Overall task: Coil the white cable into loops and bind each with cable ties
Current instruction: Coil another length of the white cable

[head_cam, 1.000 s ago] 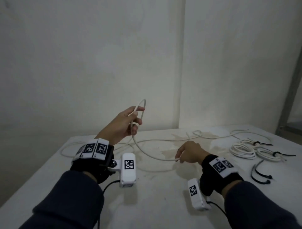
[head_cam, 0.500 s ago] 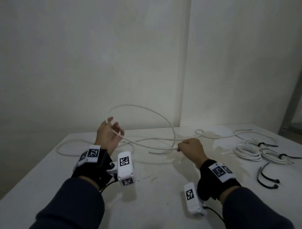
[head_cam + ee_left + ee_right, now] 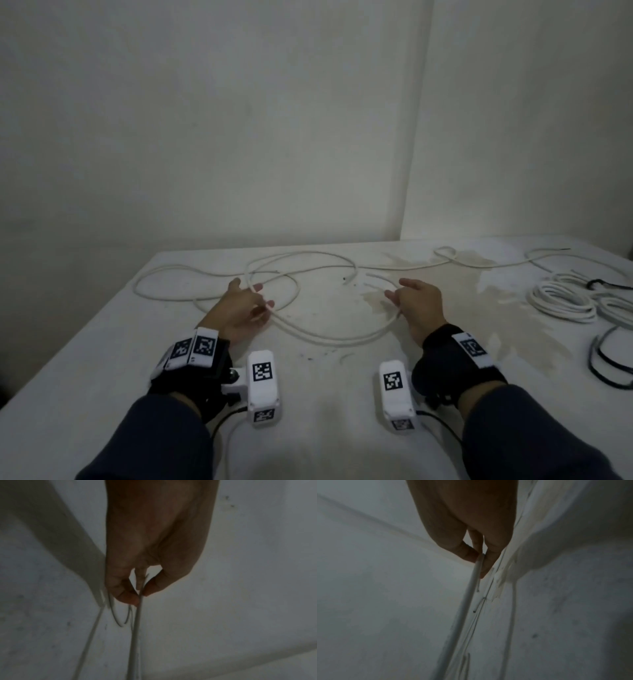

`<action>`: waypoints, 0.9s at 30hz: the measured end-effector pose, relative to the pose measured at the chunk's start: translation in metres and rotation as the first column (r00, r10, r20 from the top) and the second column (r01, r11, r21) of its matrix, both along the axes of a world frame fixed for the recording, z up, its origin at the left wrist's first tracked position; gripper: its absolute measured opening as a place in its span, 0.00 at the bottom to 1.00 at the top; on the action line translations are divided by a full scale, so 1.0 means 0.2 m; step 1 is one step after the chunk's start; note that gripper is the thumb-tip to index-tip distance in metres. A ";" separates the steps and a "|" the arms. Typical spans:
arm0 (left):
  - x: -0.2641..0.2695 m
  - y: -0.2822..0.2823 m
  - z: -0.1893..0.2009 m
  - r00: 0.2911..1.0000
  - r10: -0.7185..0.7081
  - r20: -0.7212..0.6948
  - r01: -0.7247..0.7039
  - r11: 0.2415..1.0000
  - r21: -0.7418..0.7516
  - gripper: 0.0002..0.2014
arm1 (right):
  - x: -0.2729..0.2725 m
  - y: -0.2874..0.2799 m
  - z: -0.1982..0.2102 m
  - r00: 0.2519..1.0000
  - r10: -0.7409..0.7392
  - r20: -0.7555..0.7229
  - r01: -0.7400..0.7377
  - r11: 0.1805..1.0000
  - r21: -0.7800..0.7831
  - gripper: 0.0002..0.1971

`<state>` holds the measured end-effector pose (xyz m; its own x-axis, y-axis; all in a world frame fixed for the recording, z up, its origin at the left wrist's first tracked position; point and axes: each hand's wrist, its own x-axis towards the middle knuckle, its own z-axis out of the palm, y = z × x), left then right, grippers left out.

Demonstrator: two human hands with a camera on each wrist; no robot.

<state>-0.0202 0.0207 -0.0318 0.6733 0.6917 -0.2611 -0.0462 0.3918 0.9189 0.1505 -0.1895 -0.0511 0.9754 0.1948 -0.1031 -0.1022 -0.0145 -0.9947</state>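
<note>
The white cable (image 3: pixel 342 339) lies in loose curves across the white table (image 3: pixel 325 428). A low arc of it runs between my two hands. My left hand (image 3: pixel 262 303) is low over the table at the left and pinches the cable (image 3: pixel 135 628) between thumb and fingertips. My right hand (image 3: pixel 397 296) is at the right of the arc and pinches the cable (image 3: pixel 467 597) the same way. A free cable end (image 3: pixel 352 277) lies on the table between the hands, further back.
Two coiled white bundles (image 3: pixel 561 303) with black ties on them lie at the right. Loose black cable ties (image 3: pixel 599 359) lie near the right edge. More cable trails along the back of the table towards the wall.
Both hands have come down to the table. The loop that the left hand held raised in the air now lies flat, and the hands are further apart.
</note>
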 end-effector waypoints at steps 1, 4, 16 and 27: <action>0.00 0.01 0.00 0.998 0.013 0.067 -0.012 1.000 -0.014 0.36 | 0.00 0.01 0.00 0.996 0.014 -0.086 0.001 0.986 0.168 0.17; 0.00 0.02 -0.02 0.975 0.119 0.185 -0.112 0.992 -0.050 0.29 | -0.02 0.03 0.02 0.957 0.076 -0.280 0.095 0.829 0.550 0.22; -0.01 -0.14 -0.15 0.944 -0.208 0.255 0.220 0.975 -0.022 0.44 | -0.11 0.11 -0.03 0.927 0.064 -0.370 0.227 0.690 0.688 0.26; 0.04 -0.12 -0.12 0.912 0.065 0.405 0.064 0.953 -0.296 0.09 | -0.26 0.20 0.01 0.907 0.369 -0.205 -0.195 0.797 0.572 0.07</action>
<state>-0.0130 -0.0029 -0.0567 0.7640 0.6257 -0.1574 -0.3897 0.6419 0.6604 0.0989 -0.1491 -0.0486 0.8078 0.5643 -0.1701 -0.4619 0.4269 -0.7774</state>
